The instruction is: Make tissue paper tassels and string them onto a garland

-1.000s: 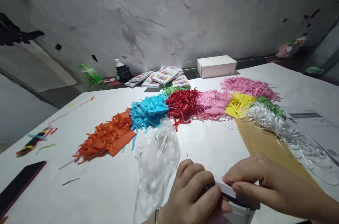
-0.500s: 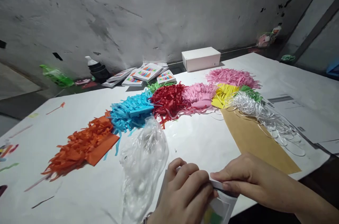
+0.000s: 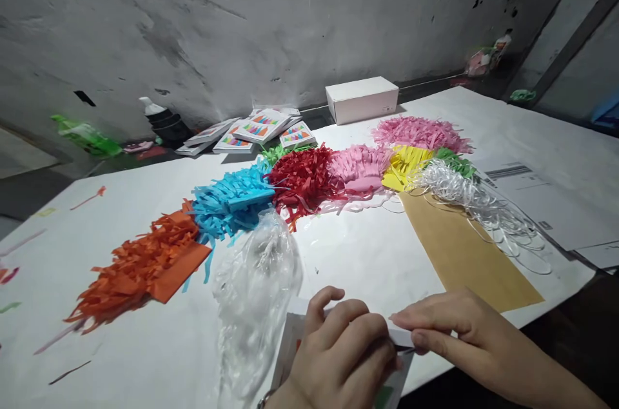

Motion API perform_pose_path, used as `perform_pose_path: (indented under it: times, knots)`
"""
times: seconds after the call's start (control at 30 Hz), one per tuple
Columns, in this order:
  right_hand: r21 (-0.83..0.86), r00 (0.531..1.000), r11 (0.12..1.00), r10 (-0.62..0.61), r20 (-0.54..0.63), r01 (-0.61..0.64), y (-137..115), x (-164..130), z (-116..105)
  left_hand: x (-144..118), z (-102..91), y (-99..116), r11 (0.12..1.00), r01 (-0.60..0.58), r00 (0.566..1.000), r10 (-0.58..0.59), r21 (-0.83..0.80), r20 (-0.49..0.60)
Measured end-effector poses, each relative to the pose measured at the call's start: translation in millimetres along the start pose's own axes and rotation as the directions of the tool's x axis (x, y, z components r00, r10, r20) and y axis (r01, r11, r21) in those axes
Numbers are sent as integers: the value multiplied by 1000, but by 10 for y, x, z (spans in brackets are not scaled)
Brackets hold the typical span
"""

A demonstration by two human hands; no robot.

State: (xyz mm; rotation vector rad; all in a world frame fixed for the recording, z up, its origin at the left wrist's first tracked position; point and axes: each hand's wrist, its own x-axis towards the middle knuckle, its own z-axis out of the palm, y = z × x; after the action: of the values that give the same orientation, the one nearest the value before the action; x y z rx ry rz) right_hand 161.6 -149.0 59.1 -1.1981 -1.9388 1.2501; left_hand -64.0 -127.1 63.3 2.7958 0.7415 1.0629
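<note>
Left hand point(image 3: 341, 357) and right hand point(image 3: 447, 328) are both pinching a small white packet point(image 3: 399, 339); clear plastic bag point(image 3: 256, 293) is lying at 9 o'clock.

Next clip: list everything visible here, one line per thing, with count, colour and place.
small white packet: one, white, pinched between both hands at the near edge
clear crumpled plastic bag: one, transparent, left of the hands
fringed shredded paper piles: about eight; orange, blue, red, pink, yellow, green; arc across the table
silvery white ribbon strands: one bunch, right, over the envelope
brown paper envelope: one, tan, right
white cardboard box: one, far edge
printed colour cards: a stack, far edge
dark bottle with white cap: one, far left
white paper-covered table: one
left hand: near edge
right hand: near edge
</note>
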Motion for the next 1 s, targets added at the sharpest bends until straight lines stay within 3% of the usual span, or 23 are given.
perform_pose_path:
  times: [0.17, 0.3, 0.4, 0.5, 0.6, 0.73, 0.83, 0.9, 1.0]
  knots:
    - [107, 995, 994, 22, -95, -11, 68, -38, 132, 3, -17, 14, 1000, 12, 1000, -12, -8, 23]
    - [55, 991, 998, 28, -131, -21, 90, -69, 198, 9, -22, 12, 1000, 19, 999, -18, -15, 40]
    - [-99, 971, 989, -131, -199, 113, 103, -102, 211, -5, -10, 7, 1000, 29, 999, -29, -10, 26]
    - [-220, 907, 940, -317, -277, 261, 95, -98, 238, -21, 29, 15, 1000, 19, 1000, -19, 0, 16]
    - [-213, 841, 917, -396, -369, 338, 88, -42, 336, -35, 53, 24, 1000, 25, 1000, -25, 14, 18]
    - [-122, 809, 929, -363, -463, 348, 167, 6, 503, -79, -88, -43, 993, 42, 996, -51, 109, 76]
    - [-75, 800, 955, -282, -530, 287, 261, -21, 554, -140, -285, -172, 969, 153, 979, -176, 192, 107]
    - [-43, 788, 967, -230, -571, 251, 292, -26, 556, -178, -378, -265, 963, 267, 944, -270, 41, 190]
    - [-26, 770, 965, -224, -598, 261, 281, 38, 550, -208, -402, -364, 873, 409, 903, -344, -267, 256]
